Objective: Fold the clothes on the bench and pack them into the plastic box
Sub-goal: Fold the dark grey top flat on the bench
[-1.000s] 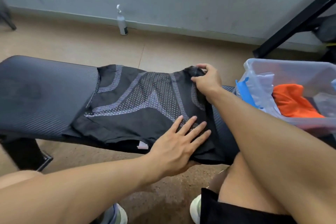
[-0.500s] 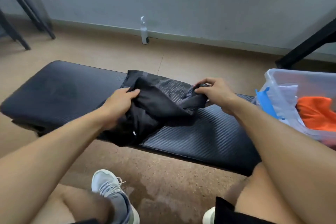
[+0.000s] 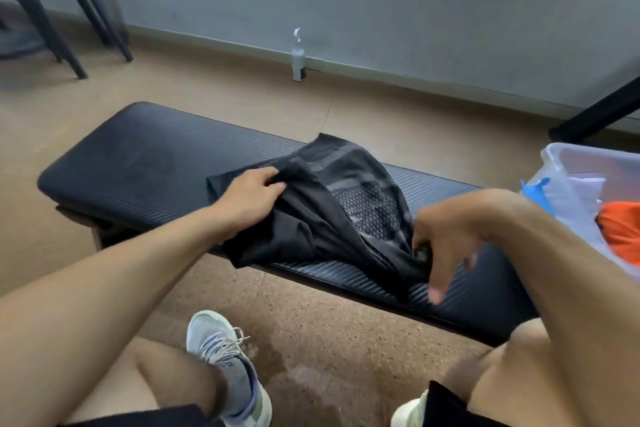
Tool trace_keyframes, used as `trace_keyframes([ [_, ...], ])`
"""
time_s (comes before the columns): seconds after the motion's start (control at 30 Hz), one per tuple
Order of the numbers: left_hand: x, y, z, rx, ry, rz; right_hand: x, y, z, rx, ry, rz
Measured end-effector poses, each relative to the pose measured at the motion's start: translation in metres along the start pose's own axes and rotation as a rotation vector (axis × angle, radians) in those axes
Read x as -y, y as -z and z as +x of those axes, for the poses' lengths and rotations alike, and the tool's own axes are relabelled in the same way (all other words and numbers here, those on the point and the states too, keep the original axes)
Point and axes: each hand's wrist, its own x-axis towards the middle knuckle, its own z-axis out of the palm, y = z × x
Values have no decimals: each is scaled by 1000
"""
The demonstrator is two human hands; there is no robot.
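Shirt (image 3: 332, 204) on bench (image 3: 145, 163), box (image 3: 568, 163) right

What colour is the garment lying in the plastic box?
Orange, seen in the head view, at the right edge inside the clear plastic box.

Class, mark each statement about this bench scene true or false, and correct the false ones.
1. The left hand grips the black shirt. True.
2. The black shirt lies inside the plastic box. False: it lies on the bench.
3. An orange garment is in the plastic box. True.
4. The spray bottle stands on the bench. False: it stands on the floor by the wall.
5. The right hand rests flat on the bench. False: its fingers pinch the shirt's near edge.
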Motion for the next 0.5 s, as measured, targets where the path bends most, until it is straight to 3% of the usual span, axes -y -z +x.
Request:
trace_keyframes([
  [0.07,-7,-9,4,116,-100,-41,9,-11,-14,-74,98,-188],
  [0.23,-3,-1,10,363,5,-377,11,-6,-28,-80,327,29],
  [0.37,5,12,7,425,190,-703,-5,9,-15,-439,307,243],
  [0.43,5,18,3,429,193,-739,-11,17,-10,-586,291,451],
  [0.5,1,24,1,333,157,-785,-17,23,-4,-697,260,648],
])
